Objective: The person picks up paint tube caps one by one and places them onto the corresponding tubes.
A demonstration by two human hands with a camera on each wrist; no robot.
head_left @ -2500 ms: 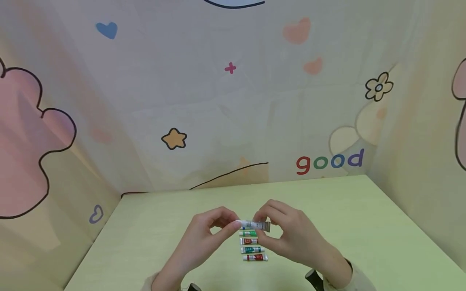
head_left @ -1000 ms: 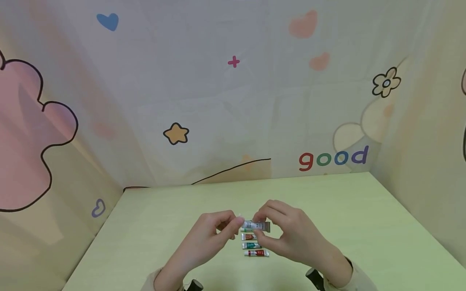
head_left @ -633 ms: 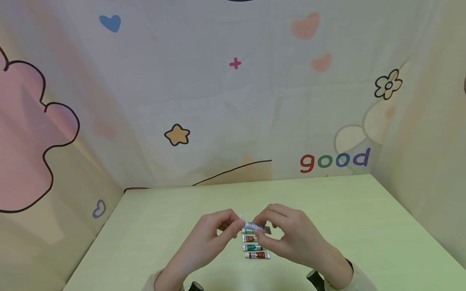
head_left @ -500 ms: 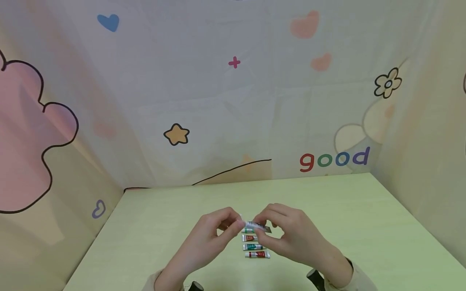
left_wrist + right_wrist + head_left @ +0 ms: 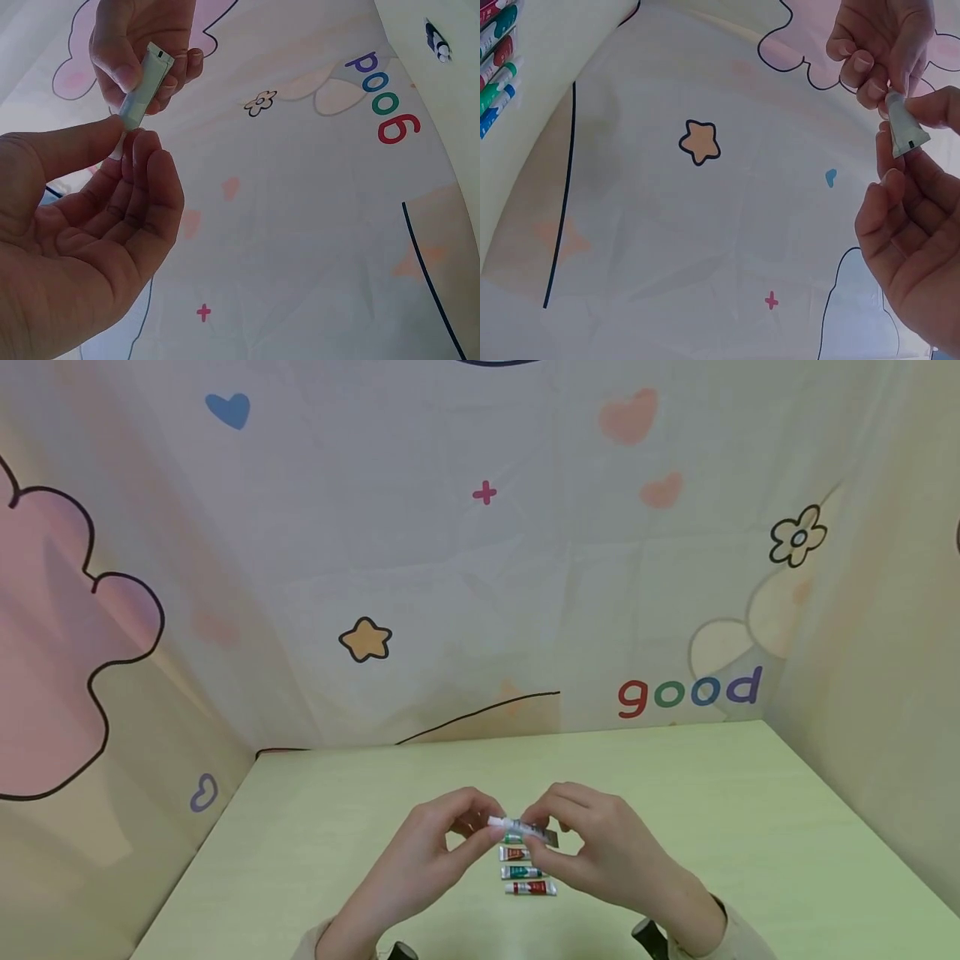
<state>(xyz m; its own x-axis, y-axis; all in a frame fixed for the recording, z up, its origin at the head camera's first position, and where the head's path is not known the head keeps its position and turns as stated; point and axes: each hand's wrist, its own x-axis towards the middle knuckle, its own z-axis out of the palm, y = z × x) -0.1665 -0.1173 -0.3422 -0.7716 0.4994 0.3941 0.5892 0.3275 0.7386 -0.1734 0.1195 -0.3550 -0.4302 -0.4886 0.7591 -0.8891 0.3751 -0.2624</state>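
Pinching tube (image 5: 517, 826), lower centre of frame: your left hand (image 5: 429, 843) grips cap end (image 5: 494, 821), your right hand (image 5: 602, 833) grips near crimped end (image 5: 552, 839), likely for steadiness.

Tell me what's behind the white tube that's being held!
In the head view, part of a green tube peeks out below the white tube. The white tube and right grip hide the rest.
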